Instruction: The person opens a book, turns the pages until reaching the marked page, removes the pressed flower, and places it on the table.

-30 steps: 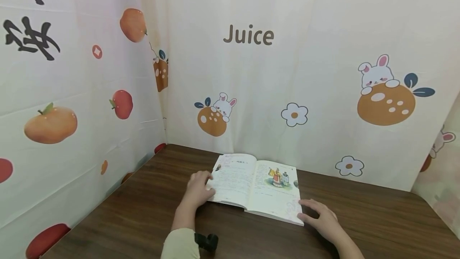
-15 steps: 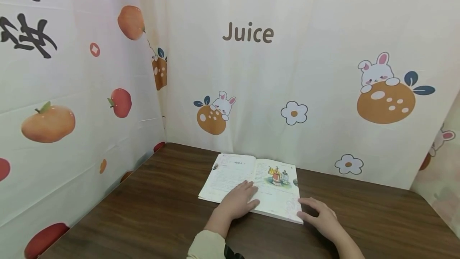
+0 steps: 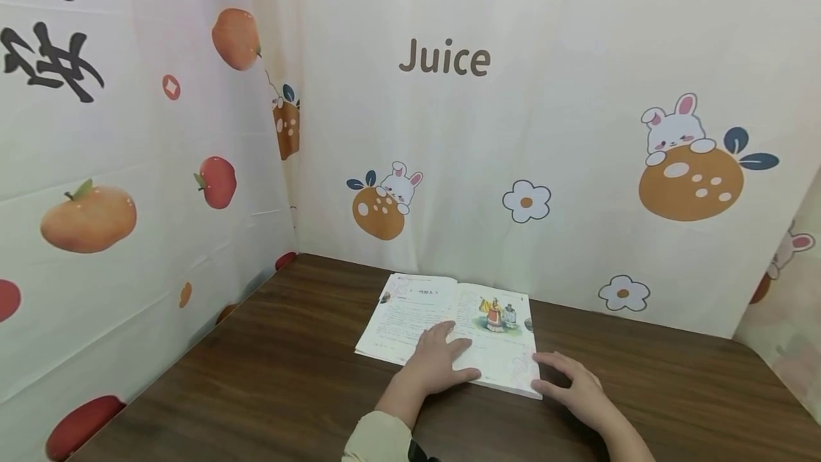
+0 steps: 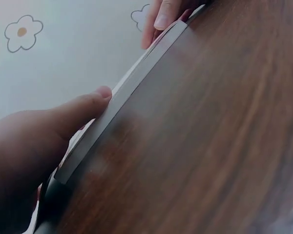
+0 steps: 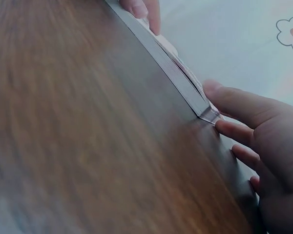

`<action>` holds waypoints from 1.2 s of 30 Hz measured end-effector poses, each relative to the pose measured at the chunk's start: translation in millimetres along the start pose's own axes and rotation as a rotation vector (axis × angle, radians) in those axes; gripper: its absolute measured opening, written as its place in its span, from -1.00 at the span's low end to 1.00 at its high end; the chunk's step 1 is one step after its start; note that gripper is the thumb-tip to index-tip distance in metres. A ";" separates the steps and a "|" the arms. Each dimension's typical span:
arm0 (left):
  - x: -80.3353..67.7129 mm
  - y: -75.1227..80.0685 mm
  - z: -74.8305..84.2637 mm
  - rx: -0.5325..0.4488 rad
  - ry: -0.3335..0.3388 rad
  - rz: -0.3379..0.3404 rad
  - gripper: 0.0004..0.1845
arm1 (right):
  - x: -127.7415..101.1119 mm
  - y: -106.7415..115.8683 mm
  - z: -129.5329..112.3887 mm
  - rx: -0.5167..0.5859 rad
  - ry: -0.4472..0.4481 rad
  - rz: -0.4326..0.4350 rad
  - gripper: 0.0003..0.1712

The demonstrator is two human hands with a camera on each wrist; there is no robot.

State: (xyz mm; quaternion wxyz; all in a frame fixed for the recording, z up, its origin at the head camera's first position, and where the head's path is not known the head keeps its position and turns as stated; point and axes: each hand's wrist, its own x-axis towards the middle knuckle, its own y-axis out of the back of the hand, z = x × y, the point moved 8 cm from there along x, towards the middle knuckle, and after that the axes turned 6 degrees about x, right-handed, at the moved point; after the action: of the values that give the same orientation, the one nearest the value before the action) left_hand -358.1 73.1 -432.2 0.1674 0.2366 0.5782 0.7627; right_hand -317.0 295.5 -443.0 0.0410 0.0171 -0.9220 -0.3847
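Observation:
An open book [image 3: 410, 316] lies on the table, with text on its left page and two painted figures on its right page. My left hand [image 3: 436, 362] rests over the lower middle of the spread, fingers extended and thumb out on the right page. In the left wrist view the thumb [image 4: 100, 95] touches the book's near edge. My right hand [image 3: 577, 387] holds the lower right edge of the book. The right wrist view shows its thumb [image 5: 217, 92] on the top page and its fingers [image 5: 244, 156] low along the side.
The brown wooden table [image 3: 269, 376] extends around the book. A pale printed curtain [image 3: 462, 141] with fruit, rabbits and flowers hangs behind it. Another printed curtain [image 3: 160, 141] borders the left side. A dark strap [image 3: 420, 453] is on the left wrist.
From the left page's outer edge, my left hand has moved right onto the middle of the book, and its fingers have spread. The left page lies flatter. My right hand has stayed in place.

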 end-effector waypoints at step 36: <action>-3.3 17.6 48.4 0.278 -0.360 0.236 -0.77 | 1.9 3.1 -1.0 0.032 0.016 0.066 -0.45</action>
State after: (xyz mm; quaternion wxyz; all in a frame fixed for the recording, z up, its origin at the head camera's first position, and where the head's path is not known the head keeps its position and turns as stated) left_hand -328.2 105.4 -405.3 0.1432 0.4552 0.6069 0.6356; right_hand -318.8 296.9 -440.0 0.0609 -0.0098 -0.9277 -0.3681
